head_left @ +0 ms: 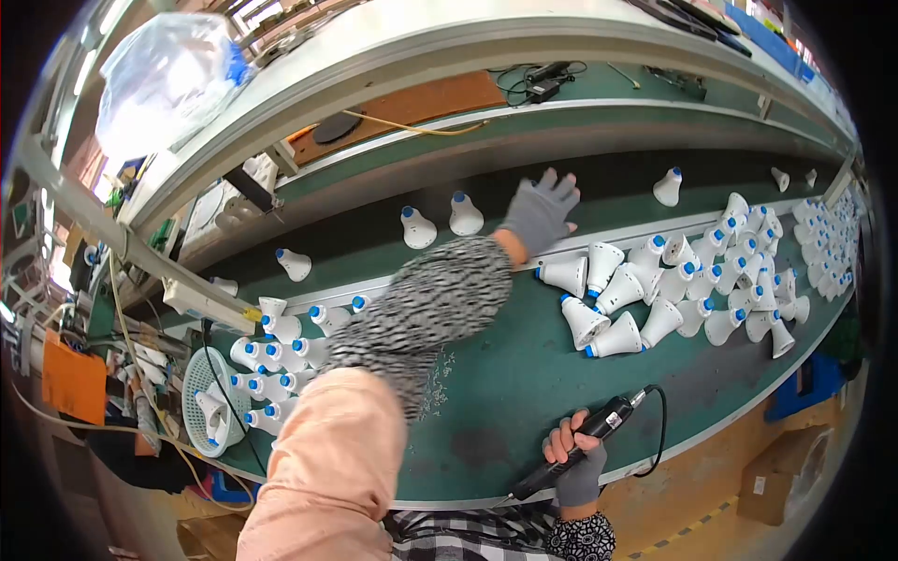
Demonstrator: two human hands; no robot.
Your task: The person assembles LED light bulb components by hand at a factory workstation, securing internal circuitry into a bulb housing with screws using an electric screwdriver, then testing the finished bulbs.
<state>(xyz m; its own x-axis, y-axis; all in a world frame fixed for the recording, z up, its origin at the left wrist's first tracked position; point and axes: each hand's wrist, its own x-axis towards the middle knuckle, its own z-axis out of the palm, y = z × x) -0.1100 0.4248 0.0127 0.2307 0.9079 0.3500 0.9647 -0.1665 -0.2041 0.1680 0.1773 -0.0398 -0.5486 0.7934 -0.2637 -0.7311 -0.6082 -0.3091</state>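
Observation:
My left hand (543,213), in a grey fingerless glove, reaches out over the dark conveyor belt (580,168) with its fingers spread. A speck of blue shows at the hand's edge; what lies beneath the palm is hidden. Near the bench's front edge, my right hand (578,458) is wrapped round a black electric screwdriver (608,421), its tip pointing down and left. White cone-shaped bulb housings with blue ends stand on the belt; one housing (466,215) is left of my left hand, and another housing (667,188) is to its right.
Several housings (617,292) lie heaped on the green bench (524,374), right of centre. More housings (281,355) lie at left, beside a pale green basket (195,411). Small screws (435,388) are scattered mid-bench. A shelf frame (449,42) spans above; the screwdriver's cord (664,421) loops right.

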